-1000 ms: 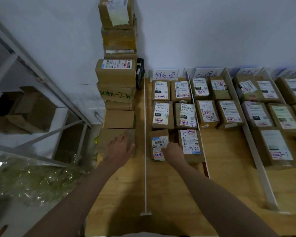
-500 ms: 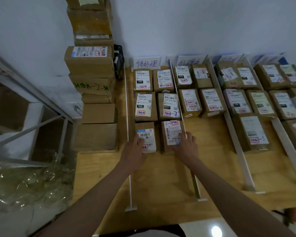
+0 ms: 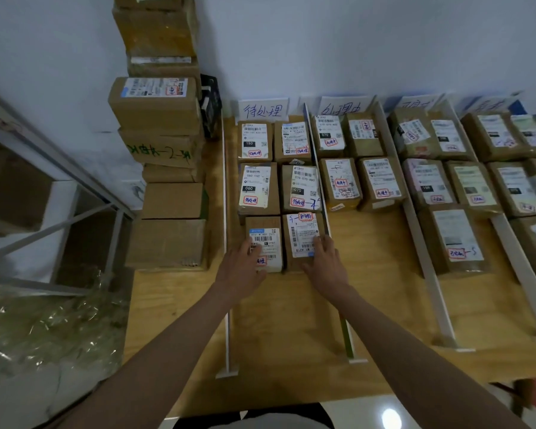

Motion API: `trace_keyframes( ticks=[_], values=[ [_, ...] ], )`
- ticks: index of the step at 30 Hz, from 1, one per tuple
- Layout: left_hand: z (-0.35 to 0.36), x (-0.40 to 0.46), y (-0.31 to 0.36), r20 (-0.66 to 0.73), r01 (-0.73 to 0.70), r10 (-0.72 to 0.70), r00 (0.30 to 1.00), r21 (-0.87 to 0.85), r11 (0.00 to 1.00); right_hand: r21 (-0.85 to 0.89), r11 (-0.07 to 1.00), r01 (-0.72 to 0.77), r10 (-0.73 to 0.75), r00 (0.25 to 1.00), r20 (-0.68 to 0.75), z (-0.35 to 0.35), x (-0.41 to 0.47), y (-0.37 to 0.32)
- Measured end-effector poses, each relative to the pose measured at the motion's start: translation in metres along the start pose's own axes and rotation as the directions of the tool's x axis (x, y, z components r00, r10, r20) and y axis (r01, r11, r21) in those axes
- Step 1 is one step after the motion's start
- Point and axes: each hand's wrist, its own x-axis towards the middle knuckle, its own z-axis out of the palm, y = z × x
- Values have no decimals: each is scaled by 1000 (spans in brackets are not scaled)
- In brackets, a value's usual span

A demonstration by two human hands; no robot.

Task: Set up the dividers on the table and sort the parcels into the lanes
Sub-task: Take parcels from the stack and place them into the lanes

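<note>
Hands have shifted since a second ago: the left hand [image 3: 241,269], which was then out at the stack of brown cartons, now lies with loose, nearly straight fingers on the small brown cardboard parcel with the blue-topped white label [image 3: 264,245] at lower centre of the frame. The right hand [image 3: 324,264], half a second ago off at the divider side, rests the same relaxed way on the neighbouring brown parcel with the long white label [image 3: 303,238]; neither hand grips.

Both parcels sit side by side as the nearest row of the lane between the thin white divider strip [image 3: 227,320] and the white-and-green divider strip [image 3: 344,332]. Judging by this, the pair is being squared up and this lane's third row is nearly settled.

Further up the frame, four labelled parcels fill that lane below the handwritten white paper sign [image 3: 263,109]. Lanes to the right already hold parcels too.
</note>
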Motion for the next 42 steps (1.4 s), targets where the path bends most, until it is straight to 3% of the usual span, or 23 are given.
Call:
trace_keyframes(
  ticks=[4, 7, 16, 23, 31, 35, 42],
  values=[
    [-18, -2, -1, -33, -22, 22, 999, 12, 1000, -14, 1000, 22, -23, 1000, -4, -11, -2, -6],
    [-41, -10, -2, -137, -9, 10, 990, 4, 1000, -28, 995, 91, -93, 994, -61, -21, -4, -16],
    [-108, -50, -72, -252, 222, -201, 947, 58, 973, -53, 956, 289, -294, 945, -145, -43, -9, -103],
    [-184, -56, -136, -348, 299, -255, 902, 78, 951, -92, 925, 369, -381, 898, -223, -81, 7, -190],
    [-269, -10, -196, -407, 298, -263, 875, 24, 954, -15, 946, 324, -315, 906, -283, -121, 48, -284],
    [-299, 30, -216, -411, 296, -287, 865, -45, 954, 102, 954, 283, -243, 924, -296, -133, 78, -320],
    [-301, 90, -238, -299, 322, -424, 855, -335, 886, 409, 905, 116, -51, 985, -167, -135, 136, -356]
  ],
)
